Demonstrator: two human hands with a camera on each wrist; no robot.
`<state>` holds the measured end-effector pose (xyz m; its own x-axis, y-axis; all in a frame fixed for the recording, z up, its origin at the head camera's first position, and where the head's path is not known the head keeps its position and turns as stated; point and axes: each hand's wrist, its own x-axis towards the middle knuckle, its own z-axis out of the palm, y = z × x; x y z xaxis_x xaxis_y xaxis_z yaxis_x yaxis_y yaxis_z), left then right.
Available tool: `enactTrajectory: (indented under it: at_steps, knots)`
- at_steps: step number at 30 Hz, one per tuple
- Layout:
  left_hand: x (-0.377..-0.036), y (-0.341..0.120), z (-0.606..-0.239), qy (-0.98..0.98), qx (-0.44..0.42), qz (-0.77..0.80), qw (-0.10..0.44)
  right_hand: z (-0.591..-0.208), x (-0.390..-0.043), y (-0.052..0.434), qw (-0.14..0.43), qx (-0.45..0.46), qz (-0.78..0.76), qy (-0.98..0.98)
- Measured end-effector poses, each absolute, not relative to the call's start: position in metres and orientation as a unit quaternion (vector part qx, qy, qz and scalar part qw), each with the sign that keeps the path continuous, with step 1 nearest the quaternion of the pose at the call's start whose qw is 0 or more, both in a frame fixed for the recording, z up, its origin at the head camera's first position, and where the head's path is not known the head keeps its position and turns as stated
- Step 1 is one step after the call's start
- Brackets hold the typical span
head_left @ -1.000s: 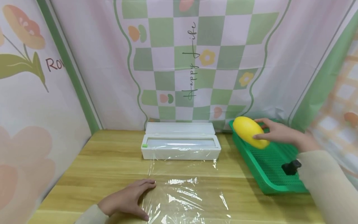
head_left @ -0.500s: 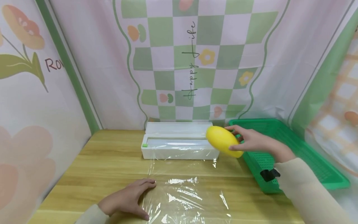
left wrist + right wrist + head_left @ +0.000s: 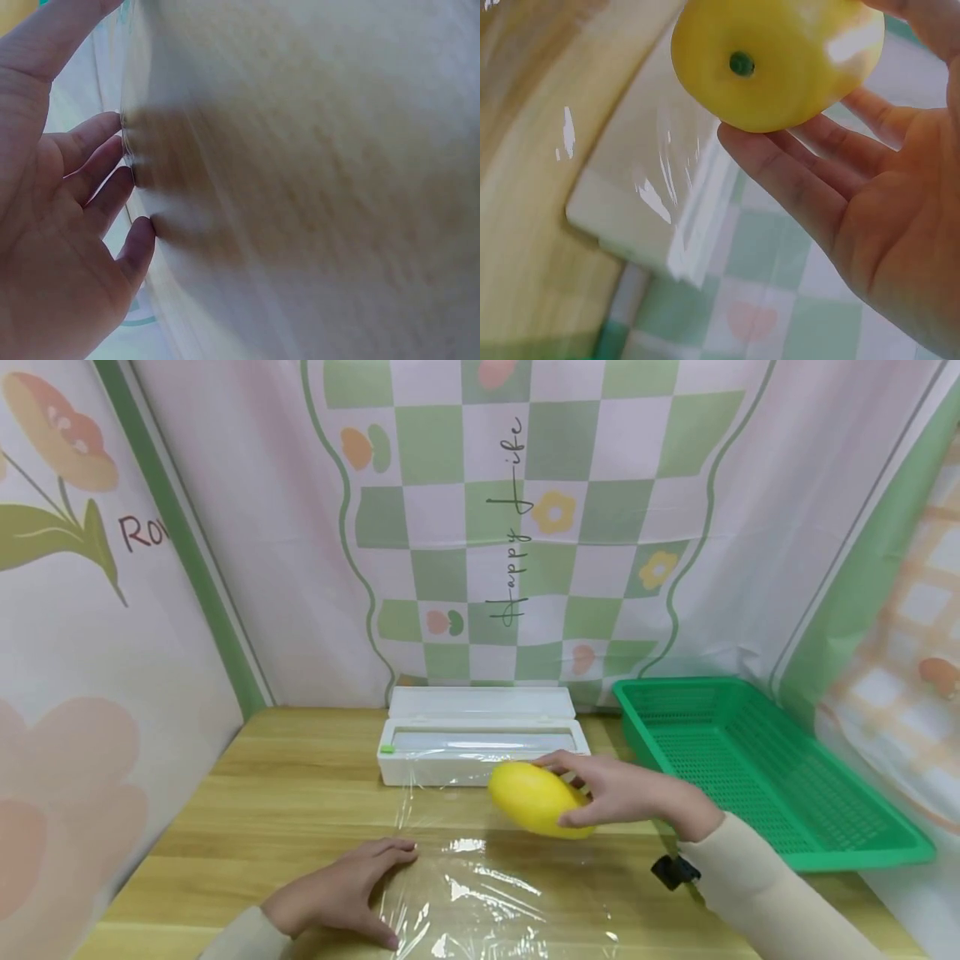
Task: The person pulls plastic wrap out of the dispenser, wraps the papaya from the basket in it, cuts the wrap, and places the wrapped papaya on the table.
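Note:
A yellow mango (image 3: 536,800) with a green stem spot at one end is in the air over a sheet of cling film. My right hand (image 3: 615,789) holds it from the right, thumb on the near side and fingers on the far side. In the right wrist view the mango (image 3: 780,64) sits between thumb and fingers. The clear cling film (image 3: 495,893) runs from a white dispenser box (image 3: 480,768) toward me over the wooden table. My left hand (image 3: 337,889) rests at the film's left edge, fingers spread and fingertips down on the surface.
The dispenser's lid (image 3: 480,702) stands raised at the back, and a small green piece (image 3: 387,749) sits on its left end. A green plastic basket (image 3: 637,727) stands at the right. Patterned cloth (image 3: 517,527) hangs behind the table (image 3: 217,827).
My right hand has carried the mango left and toward me, from over the green basket to above the film. The left hand has stayed in place.

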<state>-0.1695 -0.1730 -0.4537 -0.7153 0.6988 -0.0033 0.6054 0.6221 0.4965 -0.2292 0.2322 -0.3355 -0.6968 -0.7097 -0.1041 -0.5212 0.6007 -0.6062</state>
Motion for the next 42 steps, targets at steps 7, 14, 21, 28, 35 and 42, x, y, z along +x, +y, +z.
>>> enactTrajectory:
  at_steps: [7,14,21,28,35,42]
  knots:
    - [-0.169,-0.173,-0.453,0.894,0.366,0.239,0.099,-0.355,-0.220,0.211,0.170,-0.384,-0.271,0.866]
    - [-0.169,-0.173,-0.451,0.896,0.361,0.238,0.103,-0.375,-0.214,0.194,0.182,-0.398,-0.262,0.860]
    - [-0.169,-0.172,-0.451,0.895,0.358,0.241,0.109,-0.386,-0.210,0.184,0.181,-0.415,-0.248,0.856]
    - [-0.169,-0.172,-0.452,0.895,0.353,0.247,0.112,-0.392,-0.209,0.179,0.195,-0.410,-0.255,0.854]
    - [-0.169,-0.172,-0.451,0.895,0.351,0.251,0.113,-0.397,-0.209,0.178,0.204,-0.406,-0.271,0.849]
    - [-0.170,-0.172,-0.451,0.897,0.352,0.243,0.113,-0.396,-0.209,0.179,0.194,-0.404,-0.265,0.854]
